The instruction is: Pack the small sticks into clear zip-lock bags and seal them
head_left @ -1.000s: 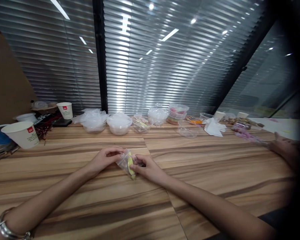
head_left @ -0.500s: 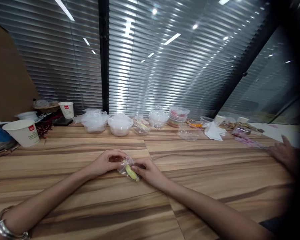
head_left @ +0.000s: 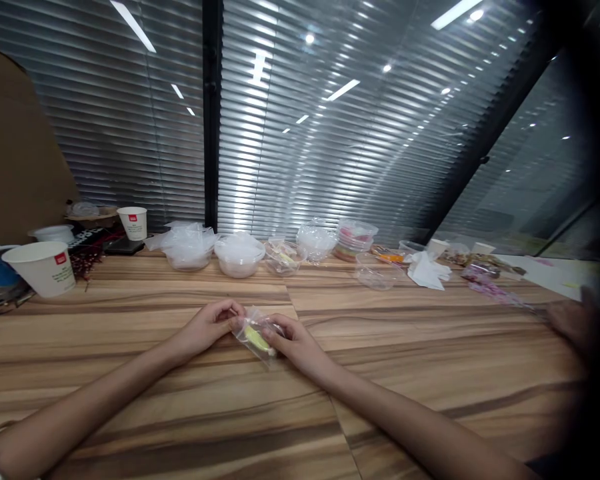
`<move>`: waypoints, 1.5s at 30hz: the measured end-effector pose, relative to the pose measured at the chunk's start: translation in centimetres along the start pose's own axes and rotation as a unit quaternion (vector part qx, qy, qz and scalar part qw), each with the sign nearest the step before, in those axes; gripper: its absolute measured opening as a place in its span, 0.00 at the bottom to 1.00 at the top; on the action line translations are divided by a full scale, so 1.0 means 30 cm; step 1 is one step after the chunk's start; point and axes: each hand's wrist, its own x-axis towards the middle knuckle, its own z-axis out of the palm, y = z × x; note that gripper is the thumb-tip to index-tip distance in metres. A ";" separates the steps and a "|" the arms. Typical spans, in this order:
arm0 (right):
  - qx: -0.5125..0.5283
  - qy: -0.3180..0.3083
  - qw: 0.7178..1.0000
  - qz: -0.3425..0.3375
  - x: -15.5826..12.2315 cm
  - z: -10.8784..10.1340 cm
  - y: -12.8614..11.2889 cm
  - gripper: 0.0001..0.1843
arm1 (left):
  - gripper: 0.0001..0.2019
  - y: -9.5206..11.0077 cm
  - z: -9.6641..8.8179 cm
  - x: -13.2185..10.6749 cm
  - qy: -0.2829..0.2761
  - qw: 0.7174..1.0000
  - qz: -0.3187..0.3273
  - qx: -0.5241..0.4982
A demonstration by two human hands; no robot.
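Note:
A small clear plastic bag [head_left: 266,360] lies between my hands, just above the wooden table [head_left: 180,413]. Inside it shows a slim yellow-green piece [head_left: 257,339] with paler ends; its exact kind is too small to make out. My left hand [head_left: 213,327] pinches the bag's upper left edge between thumb and fingers. From the other side, my right hand [head_left: 293,340] grips the bag, thumb on top near the yellow-green piece. The fingertips beneath the bag are hidden.
Along the back stand clear plastic bowls [head_left: 240,257], a clear container [head_left: 377,272], stacked tubs [head_left: 356,239] and crumpled tissue [head_left: 427,270]. Paper cups [head_left: 43,270] stand at left. Another person's hand [head_left: 573,320] is at the far right, by pink-purple strands [head_left: 495,291].
The bag is spread flatter, with its lower corner now showing. My left hand has shifted slightly left along its edge. The other person's hand has moved a little right and down.

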 end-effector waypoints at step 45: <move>-0.076 0.019 0.997 -0.002 -0.013 0.006 -0.002 0.16 | 0.09 0.032 -0.006 -0.012 0.034 0.998 0.002 -0.047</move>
